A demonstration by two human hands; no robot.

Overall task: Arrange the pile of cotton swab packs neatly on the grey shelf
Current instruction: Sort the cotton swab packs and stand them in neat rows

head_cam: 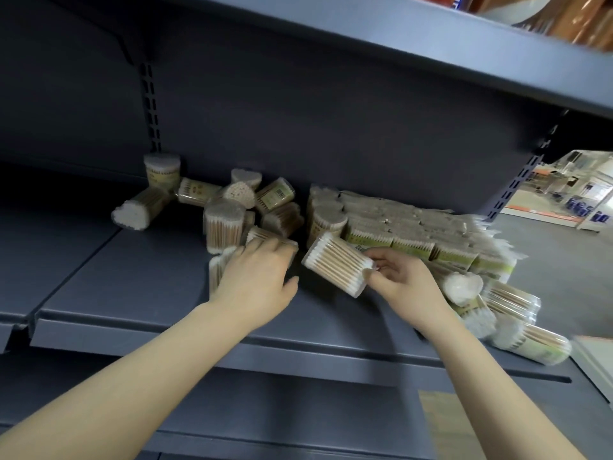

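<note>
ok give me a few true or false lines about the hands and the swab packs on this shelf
1. The right hand pinches a cotton swab pack by one end. True.
2. The left hand hangs away from the packs. False: it reaches onto the loose packs in the middle.
3. One pack stands upright at the far left by the back panel. True.
4. The grey shelf holds a tidy block of packs on the left. False: the tidy rows lie on the right.
5. Every pack stands upright. False: many lie tumbled on their sides.

Clear cotton swab packs (pixel 229 224) lie jumbled on the grey shelf (pixel 132 287), some upright.
</note>
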